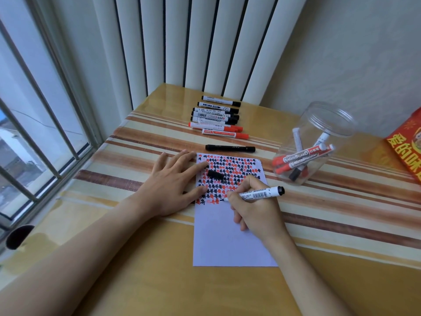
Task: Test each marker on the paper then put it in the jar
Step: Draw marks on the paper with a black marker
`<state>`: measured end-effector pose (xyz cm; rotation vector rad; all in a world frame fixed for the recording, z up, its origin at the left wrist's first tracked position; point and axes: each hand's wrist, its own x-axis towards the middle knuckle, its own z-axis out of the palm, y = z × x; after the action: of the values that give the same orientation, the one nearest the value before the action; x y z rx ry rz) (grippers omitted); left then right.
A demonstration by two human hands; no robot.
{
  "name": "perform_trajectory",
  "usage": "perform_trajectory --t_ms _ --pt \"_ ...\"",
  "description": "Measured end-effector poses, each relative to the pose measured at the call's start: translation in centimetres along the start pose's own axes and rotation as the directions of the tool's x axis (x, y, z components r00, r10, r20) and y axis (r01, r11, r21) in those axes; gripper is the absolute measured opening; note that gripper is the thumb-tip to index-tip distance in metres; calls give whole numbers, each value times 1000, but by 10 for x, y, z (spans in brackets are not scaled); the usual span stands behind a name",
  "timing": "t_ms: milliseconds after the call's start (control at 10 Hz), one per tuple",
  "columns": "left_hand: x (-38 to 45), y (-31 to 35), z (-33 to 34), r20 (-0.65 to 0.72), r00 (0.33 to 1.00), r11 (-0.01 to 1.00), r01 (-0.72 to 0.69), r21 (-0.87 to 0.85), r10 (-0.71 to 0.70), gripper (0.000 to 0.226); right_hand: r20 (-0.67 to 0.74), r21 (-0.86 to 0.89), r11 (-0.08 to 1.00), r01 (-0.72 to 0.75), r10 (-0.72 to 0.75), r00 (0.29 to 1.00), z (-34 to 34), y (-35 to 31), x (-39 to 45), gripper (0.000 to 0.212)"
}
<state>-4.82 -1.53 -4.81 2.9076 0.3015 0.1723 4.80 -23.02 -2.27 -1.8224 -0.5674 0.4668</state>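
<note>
Roughly mid-task, judging by the counts. Right hand [255, 210] grips an uncapped marker [257, 194] in a writing hold at centre frame, tip touching the paper [234, 245] just at the lower edge of the inked block; its black cap [215, 174] lies loose on the paper above. Left hand [173, 185] lies flat, fingers straight and spread, pressing the paper's left edge to the desk [148, 281], holding nothing. Upper half of the paper is packed with rows of red and black test marks; the lower half is blank, so there's room for more. Jar [314, 144] sits at right of frame, tilted or on its side, with several markers already in it, red-capped mostly and at least one black; exact count can't be read through the plastic. Still to do: a row of markers [218, 117] at top centre, about five black-capped and two red, plus one all-black marker [230, 148] lying alone just above the paper. After this stroke the marker in hand needs recapping and dropping in the jar. Red packet [407, 149] at right edge isn't part of it.
</note>
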Motion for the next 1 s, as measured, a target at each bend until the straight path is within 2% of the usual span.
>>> perform_trajectory --t_ms 200,400,1000 --pt "-1 -1 0 -4 1000 1000 -2 -3 2 76 50 -18 1000 -3 4 999 1 1 0 25" --pt "0 -1 0 -4 1000 1000 -3 -16 3 76 4 8 1000 -10 10 1000 -1 3 1 25" --pt "-1 -1 0 -27 1000 999 -6 -33 5 78 10 19 1000 2 -3 1000 0 4 1 25"
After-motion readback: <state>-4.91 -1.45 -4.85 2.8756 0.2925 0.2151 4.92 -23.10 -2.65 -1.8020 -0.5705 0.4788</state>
